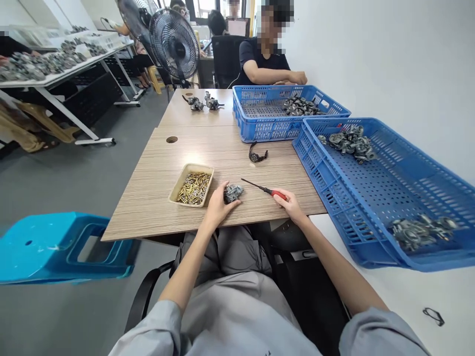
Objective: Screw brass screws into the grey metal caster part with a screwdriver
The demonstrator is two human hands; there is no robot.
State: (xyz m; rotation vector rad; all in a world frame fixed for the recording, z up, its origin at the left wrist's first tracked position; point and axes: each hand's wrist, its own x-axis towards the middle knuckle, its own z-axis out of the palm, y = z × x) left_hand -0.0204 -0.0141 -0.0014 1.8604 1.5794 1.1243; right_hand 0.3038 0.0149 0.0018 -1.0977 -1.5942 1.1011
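Flanking hands, screw tray, blue crate

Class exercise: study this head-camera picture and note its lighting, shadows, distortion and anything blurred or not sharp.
Head view: soft, even light, with only a faint shadow under the left hand on the metal part; wide-angle distortion bends the nearer blue crate and the table edge; the red-handled screwdriver at the right hand is sharp; the co-worker's face is pixelated; the back of the room is brighter and softer.
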